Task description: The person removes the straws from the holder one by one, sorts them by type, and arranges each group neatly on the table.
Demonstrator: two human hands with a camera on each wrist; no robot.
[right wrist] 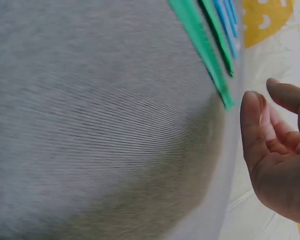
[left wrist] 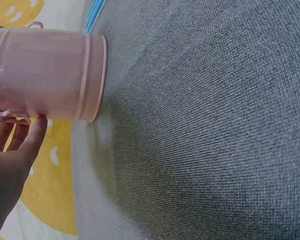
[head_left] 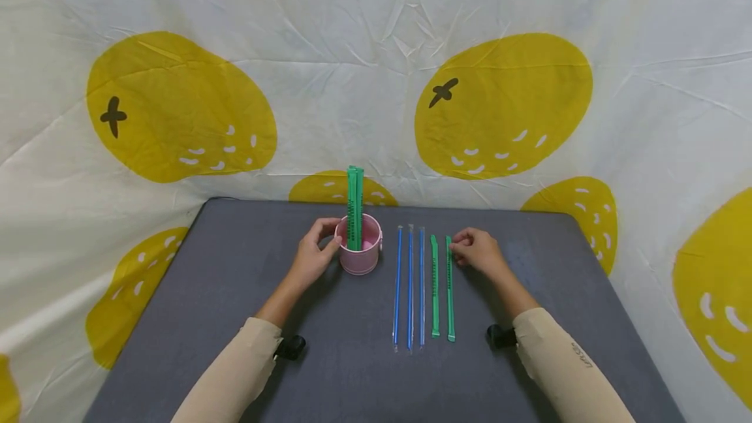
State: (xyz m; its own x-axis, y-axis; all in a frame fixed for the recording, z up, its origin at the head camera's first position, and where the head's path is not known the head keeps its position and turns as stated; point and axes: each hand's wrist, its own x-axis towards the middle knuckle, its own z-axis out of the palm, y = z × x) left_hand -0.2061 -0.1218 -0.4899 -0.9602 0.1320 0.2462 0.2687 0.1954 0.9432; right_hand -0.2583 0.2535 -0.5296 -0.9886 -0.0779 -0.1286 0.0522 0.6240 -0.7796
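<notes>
A small pink bucket [head_left: 360, 261] stands on the table, with several green paper-wrapped straws [head_left: 355, 207] upright in it. My left hand [head_left: 311, 254] holds the bucket at its left side, thumb in front and fingers behind; in the left wrist view the fingertips [left wrist: 37, 131] meet its wall beside the handle lug. To the right lie two more green wrapped straws, the outer one [head_left: 450, 292] nearest my right hand [head_left: 477, 250]. In the right wrist view that hand's thumb and forefinger are apart with nothing between them, close to the straw's far end [right wrist: 225, 92].
Three blue straws in clear wrappers [head_left: 410, 292] lie parallel between the bucket and the green straws. The grey table [head_left: 235, 266] ends at a white cloth backdrop [head_left: 341, 103] with yellow fruit shapes.
</notes>
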